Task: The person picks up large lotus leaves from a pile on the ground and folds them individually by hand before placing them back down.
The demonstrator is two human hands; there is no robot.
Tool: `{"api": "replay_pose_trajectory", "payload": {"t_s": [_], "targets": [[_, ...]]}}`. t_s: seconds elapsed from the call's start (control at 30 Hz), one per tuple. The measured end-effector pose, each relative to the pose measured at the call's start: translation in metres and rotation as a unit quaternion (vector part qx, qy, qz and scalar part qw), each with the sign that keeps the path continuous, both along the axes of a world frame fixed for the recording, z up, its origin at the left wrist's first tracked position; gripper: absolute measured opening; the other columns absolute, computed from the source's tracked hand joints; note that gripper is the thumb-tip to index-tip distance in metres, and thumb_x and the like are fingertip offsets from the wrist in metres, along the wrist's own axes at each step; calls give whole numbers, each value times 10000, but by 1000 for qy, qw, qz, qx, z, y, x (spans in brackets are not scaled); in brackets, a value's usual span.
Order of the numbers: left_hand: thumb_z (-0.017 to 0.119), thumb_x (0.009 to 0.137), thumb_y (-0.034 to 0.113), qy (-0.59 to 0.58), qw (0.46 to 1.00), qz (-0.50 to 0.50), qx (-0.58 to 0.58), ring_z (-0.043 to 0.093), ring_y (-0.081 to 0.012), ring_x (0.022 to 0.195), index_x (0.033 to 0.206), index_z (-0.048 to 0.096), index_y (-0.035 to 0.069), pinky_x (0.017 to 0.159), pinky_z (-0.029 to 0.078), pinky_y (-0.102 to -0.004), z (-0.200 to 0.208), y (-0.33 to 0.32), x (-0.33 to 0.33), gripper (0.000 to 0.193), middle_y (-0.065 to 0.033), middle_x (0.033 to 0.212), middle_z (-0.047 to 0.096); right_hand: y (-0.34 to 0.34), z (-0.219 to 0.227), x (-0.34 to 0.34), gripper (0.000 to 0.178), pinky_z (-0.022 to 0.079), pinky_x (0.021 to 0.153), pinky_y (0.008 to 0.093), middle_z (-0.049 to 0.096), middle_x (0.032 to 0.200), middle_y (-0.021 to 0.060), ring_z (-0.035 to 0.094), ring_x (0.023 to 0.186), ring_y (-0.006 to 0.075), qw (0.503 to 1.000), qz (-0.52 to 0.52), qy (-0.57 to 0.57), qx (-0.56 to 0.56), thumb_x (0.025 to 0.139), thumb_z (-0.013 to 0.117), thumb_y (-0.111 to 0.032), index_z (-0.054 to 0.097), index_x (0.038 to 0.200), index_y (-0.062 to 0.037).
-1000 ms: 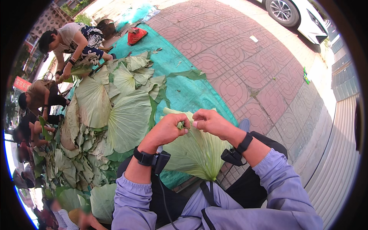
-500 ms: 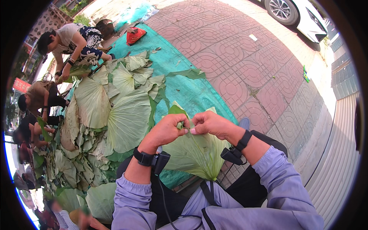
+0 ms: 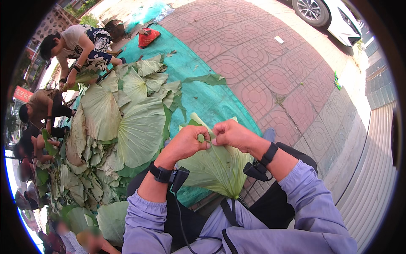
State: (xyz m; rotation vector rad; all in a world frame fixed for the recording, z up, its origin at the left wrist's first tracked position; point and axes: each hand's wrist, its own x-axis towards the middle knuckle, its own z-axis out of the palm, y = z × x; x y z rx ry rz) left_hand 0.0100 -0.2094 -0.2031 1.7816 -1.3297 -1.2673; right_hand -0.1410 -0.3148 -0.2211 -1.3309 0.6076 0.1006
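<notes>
A large pale green lotus leaf (image 3: 215, 168) lies across my lap, its veins meeting near my waist and its far edge raised toward my hands. My left hand (image 3: 191, 143) pinches that far edge between thumb and fingers. Right beside it, my right hand (image 3: 231, 136) also pinches the edge, the fingertips of both hands nearly touching. Part of the edge is folded or curled over around the fingers. Whether something small is held there too, I cannot make out. Both wrists wear black straps with small black boxes.
On my left spreads a big heap of lotus leaves (image 3: 141, 131) on a teal tarp (image 3: 198, 99). Several people (image 3: 80, 51) bend over leaves along the heap's far side. A red bag (image 3: 148, 38) sits on the tarp. Red paving (image 3: 253, 63) and a white car (image 3: 334, 21) lie beyond.
My hands have shifted slightly, the left one a little lower and to the right. The leaf's far edge is curled a bit differently, and both hands still pinch it.
</notes>
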Motion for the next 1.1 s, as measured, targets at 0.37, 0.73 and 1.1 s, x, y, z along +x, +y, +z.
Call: {"api": "replay_pose_trajectory", "payload": {"t_s": [0.37,0.73,1.1], "targets": [[613,695,27,42,999,-1,-25,463,-97,668,724,529,1,610,387,-242,1,1,-3,93,-9,688,523,4,0,0,140,301,432,258,428,552,-21,385,497,78,999,-46,-10,-3,690,600,-25,492,604,-46],[645,662,51,45,999,-1,3,451,-86,680,738,519,17,599,379,-233,-1,1,-3,151,-3,708,512,6,1,0,170,268,409,261,407,549,-25,355,492,67,998,-57,-10,-26,680,603,-9,466,589,-49],[658,656,57,21,1000,3,13,451,-67,612,722,522,18,533,371,-225,-6,2,-8,156,7,641,499,7,0,-1,138,302,430,273,427,565,-15,373,528,81,997,-61,-6,-37,667,607,-10,485,606,-31]]}}
